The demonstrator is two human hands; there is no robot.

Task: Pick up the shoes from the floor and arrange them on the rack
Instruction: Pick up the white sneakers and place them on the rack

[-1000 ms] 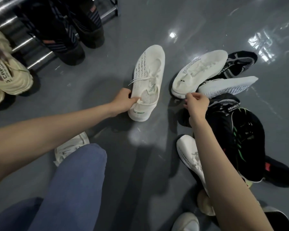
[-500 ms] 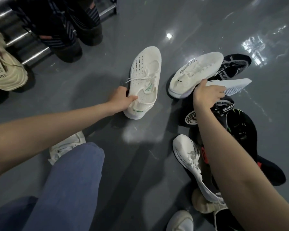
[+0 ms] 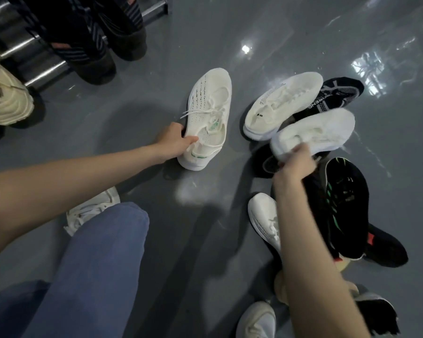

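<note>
A white sneaker with green trim [image 3: 209, 111] stands upright on the grey floor at centre. My left hand [image 3: 174, 142] grips its heel collar. To the right, my right hand [image 3: 294, 164] holds the heel of a white knit shoe [image 3: 320, 130], lifted and turned upper side up above the pile. A matching white knit shoe [image 3: 282, 103] lies just behind it. The metal shoe rack [image 3: 15, 48] is at the top left, with dark shoes [image 3: 91, 45] and a cream sneaker [image 3: 4, 98] on it.
A heap of shoes lies at the right: a black and white knit shoe [image 3: 337, 95], a black shoe with green stripes [image 3: 344, 206], a white shoe [image 3: 265, 215] by my forearm. My blue-trousered knee [image 3: 95, 259] and white-shod foot [image 3: 91, 211] are at the lower left.
My right hand has taken hold of the white knit shoe, which lay sole up, and has turned it upright and raised it. My left hand has stayed on the green-trimmed sneaker.
</note>
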